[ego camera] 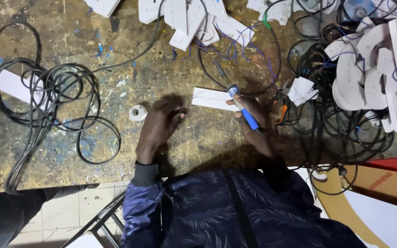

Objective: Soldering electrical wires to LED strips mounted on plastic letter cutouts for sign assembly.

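- Soldering iron (243, 110), blue-handled, sits in the right hand (253, 120), fingers wrapped round the grip like a pen; its tip angles up and away, past the right end of a white strip (213, 98) lying flat on the workbench (60, 151).
- Step in hand, by my reading: iron poised near the strip's end, contact not yet made. The next move would call for a steady tip and something pinning the strip.
- Left hand (159, 126) rests knuckles-up on the bench just left of the strip, fingers curled under; holds nothing that I can see, though the shadow is heavy.
- Small white tape roll (138, 112) sits just left of that hand.
- Black cable loops (47, 98) lie far left; white letter shapes (377, 73) with blue wiring heap far right.
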